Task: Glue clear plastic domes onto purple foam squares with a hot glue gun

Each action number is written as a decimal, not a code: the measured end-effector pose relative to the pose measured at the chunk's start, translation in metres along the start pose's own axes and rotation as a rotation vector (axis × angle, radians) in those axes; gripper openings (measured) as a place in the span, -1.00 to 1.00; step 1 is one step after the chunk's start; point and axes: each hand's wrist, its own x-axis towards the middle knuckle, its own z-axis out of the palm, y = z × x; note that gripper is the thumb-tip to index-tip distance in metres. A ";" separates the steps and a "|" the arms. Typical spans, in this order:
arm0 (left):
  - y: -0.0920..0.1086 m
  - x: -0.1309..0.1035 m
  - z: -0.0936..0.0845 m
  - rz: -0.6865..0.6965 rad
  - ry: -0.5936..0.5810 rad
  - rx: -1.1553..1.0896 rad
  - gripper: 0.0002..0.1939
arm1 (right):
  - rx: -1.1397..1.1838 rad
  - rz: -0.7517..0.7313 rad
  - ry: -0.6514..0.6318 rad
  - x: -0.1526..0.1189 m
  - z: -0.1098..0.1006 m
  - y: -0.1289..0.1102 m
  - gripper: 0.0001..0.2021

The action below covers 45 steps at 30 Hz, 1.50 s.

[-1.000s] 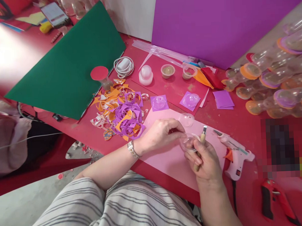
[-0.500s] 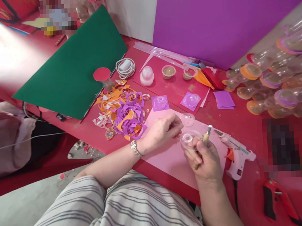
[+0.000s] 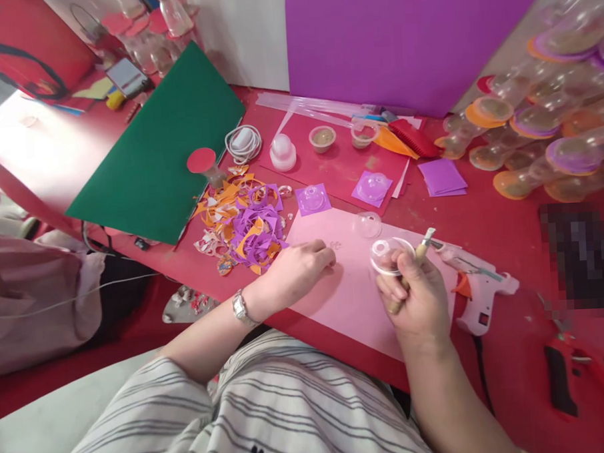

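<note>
My right hand (image 3: 417,291) is closed around a clear plastic dome lid (image 3: 382,253) with a hole in its top. The same hand grips a wooden-handled blade tool (image 3: 423,246), its short metal tip pointing up and away. My left hand (image 3: 304,270), with a watch on the wrist, hovers over the pink sheet (image 3: 358,311); its fingers are curled together, and whatever they may hold is hidden. Beyond my hands, another clear dome lid (image 3: 367,225) lies at the sheet's far edge. Small faint bits (image 3: 335,246) are on the sheet near my left fingertips.
Orange and purple paper scraps (image 3: 255,232) are heaped to the left. Dome lids on purple squares (image 3: 313,199) sit behind the sheet. A glue gun (image 3: 479,279) and red-handled cutters (image 3: 573,368) lie at right, below stacked plastic bottles (image 3: 542,126). A green board (image 3: 163,146) leans left.
My left hand has drawn back to the left, away from the lids. My right hand has shifted slightly up and right with the lid and tool, and the view has turned a little.
</note>
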 end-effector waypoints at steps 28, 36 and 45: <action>-0.076 -0.043 -0.043 -0.454 0.205 0.449 -0.71 | 0.139 0.158 -0.062 -0.002 0.001 0.006 -0.66; -0.077 -0.046 -0.041 -0.392 0.403 0.471 -0.83 | 0.171 0.131 -0.109 0.001 -0.002 0.010 -0.73; -0.054 -0.032 -0.048 -0.405 0.432 0.405 -0.78 | 0.120 0.124 -0.108 -0.001 -0.004 0.012 -0.74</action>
